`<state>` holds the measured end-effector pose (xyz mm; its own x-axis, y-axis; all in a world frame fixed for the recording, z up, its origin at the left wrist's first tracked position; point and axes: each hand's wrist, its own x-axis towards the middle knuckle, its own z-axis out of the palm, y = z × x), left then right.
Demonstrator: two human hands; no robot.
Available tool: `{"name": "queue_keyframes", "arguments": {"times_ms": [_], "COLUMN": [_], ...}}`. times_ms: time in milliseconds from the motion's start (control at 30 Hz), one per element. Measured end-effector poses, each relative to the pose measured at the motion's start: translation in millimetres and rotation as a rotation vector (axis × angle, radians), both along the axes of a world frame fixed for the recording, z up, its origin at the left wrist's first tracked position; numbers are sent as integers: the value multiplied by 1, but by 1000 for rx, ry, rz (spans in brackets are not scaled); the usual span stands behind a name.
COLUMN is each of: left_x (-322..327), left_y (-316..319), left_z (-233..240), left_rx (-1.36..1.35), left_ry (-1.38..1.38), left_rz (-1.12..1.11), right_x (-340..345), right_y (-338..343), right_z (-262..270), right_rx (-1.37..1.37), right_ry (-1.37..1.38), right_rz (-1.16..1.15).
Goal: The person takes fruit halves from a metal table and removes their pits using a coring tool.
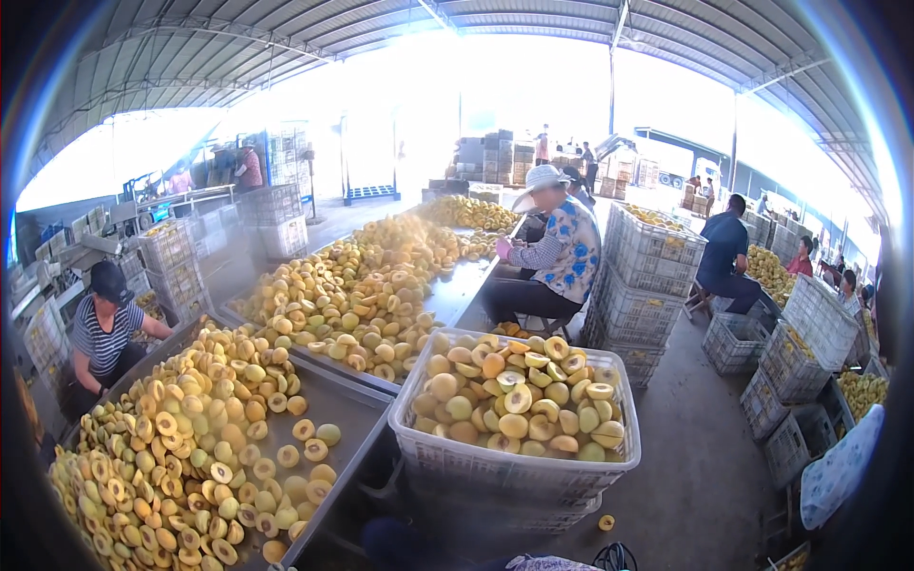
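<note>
Neither of my hands is in view. Before me a white plastic crate [515,465], stacked on another crate, is heaped with halved yellow stone fruit [518,398], likely apricots or peaches. To its left lies a metal sorting table [343,400] with a large pile of fruit halves [171,421], some cut side up with the stones or pit hollows showing. Behind it, a second metal table [457,289] bears another long heap of halves [357,285]. A dark, blurred shape and a piece of patterned cloth [550,562] show at the bottom edge.
A person in a sun hat [550,250] sits at the second table; another in a striped shirt [107,325] works at the left table's far side. Stacked crates [646,278] stand right of centre. Further right are more workers and crates. A fruit half [606,522] lies on the floor.
</note>
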<state>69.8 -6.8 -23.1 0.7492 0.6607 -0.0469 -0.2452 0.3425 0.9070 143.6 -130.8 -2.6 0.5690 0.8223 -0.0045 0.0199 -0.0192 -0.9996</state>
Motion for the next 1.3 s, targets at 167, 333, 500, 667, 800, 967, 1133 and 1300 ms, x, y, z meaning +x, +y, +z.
{"name": "queue_keyframes", "arguments": {"times_ms": [167, 333, 500, 667, 800, 967, 1133, 1300], "left_x": [-3, -4, -6, -7, -7, -8, -9, -9], "left_y": [-2, 13, -12, 14, 10, 6, 5, 5], "left_z": [1, -18, 16, -43, -27, -21, -22, -23], "left_rx": [-27, 89, 90, 90, 87, 32, 17, 3], "left_ry": [-9, -11, 111, -27, 69, 60, 65, 63], "left_rz": [15, -65, 48, -77, -124, -127, -133, -144], "right_x": [3, 4, 5, 4, 4, 3, 3, 0], "right_y": [-1, -2, -3, -4, -5, -5, -5, -7], "right_z": [2, 4, 5, 7, 7, 8, 8, 8], "right_rx": [-5, -11, -21, -29, -34, -45, -48, -57], "right_ry": [26, 38, 52, 56, 60, 64, 78, 79], "right_rz": [9, 12, 14, 21, 20, 25, 30, 29]}}
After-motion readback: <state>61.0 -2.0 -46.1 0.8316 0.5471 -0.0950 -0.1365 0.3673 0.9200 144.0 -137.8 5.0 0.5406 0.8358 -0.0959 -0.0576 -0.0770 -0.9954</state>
